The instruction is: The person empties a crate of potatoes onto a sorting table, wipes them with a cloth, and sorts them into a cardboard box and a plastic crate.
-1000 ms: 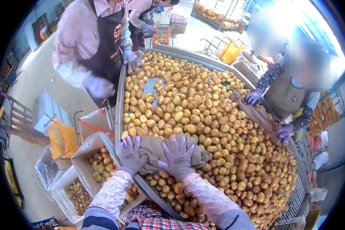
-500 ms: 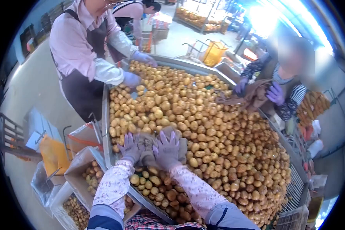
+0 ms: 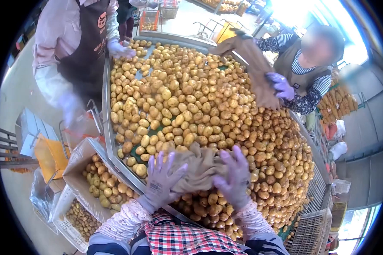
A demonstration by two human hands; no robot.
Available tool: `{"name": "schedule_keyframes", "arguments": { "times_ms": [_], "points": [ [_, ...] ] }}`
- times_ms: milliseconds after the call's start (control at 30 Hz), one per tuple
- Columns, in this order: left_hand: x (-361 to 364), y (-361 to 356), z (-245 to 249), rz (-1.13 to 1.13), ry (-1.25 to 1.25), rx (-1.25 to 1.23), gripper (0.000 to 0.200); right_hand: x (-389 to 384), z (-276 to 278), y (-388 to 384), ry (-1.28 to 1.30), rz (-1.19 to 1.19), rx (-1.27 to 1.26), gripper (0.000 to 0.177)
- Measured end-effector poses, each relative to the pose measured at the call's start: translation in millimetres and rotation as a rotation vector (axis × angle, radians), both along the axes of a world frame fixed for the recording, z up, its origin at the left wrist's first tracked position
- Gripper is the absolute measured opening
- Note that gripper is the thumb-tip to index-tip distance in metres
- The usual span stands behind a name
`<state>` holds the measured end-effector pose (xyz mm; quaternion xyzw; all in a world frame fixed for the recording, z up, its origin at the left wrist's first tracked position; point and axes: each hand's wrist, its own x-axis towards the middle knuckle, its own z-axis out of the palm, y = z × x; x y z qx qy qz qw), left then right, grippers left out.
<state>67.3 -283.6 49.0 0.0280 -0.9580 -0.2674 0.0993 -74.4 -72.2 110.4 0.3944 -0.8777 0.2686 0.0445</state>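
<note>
A crumpled brown cloth (image 3: 196, 166) lies on a large heap of potatoes (image 3: 191, 102), between my two gloved hands. At the cloth's left end my left hand (image 3: 161, 182) is open, fingers spread and pointing away from me. My right hand (image 3: 235, 177) is at the right end, also open, with its thumb toward the cloth and its fingers apart. Both gloves are greyish purple. Wet-looking brown potatoes lie right of and below the cloth; lighter ones lie beyond it.
A metal-edged sorting table (image 3: 108, 123) bears the heap. At left stand a lined box of potatoes (image 3: 78, 170) and a white crate (image 3: 68, 225). One co-worker's apron (image 3: 83, 55) shows at far left. Across the table, another co-worker's gloved hand (image 3: 280, 85) holds a brown cloth (image 3: 253, 63).
My hands have moved right and spread farther apart, and the cloth has shifted right with them. The left co-worker's hand swung toward the boxes. The opposite co-worker's cloth is raised and stretched out.
</note>
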Motion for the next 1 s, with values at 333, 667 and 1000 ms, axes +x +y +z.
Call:
{"name": "schedule_keyframes", "arguments": {
  "times_ms": [333,667,1000],
  "points": [
    [-64.1,-32.3,-113.9,0.063,-0.407,-0.194,0.119,-52.7,-121.7,-66.2,-0.139,0.084,0.700,0.097],
    [-95.1,-23.1,-132.0,0.474,-0.382,-0.286,0.080,-50.9,-162.9,-96.6,0.066,-0.117,0.509,0.071],
    [18.0,23.1,-13.9,0.078,-0.116,-0.088,0.079,-6.4,26.7,41.7,-0.099,0.043,0.004,0.039]
  ]
}}
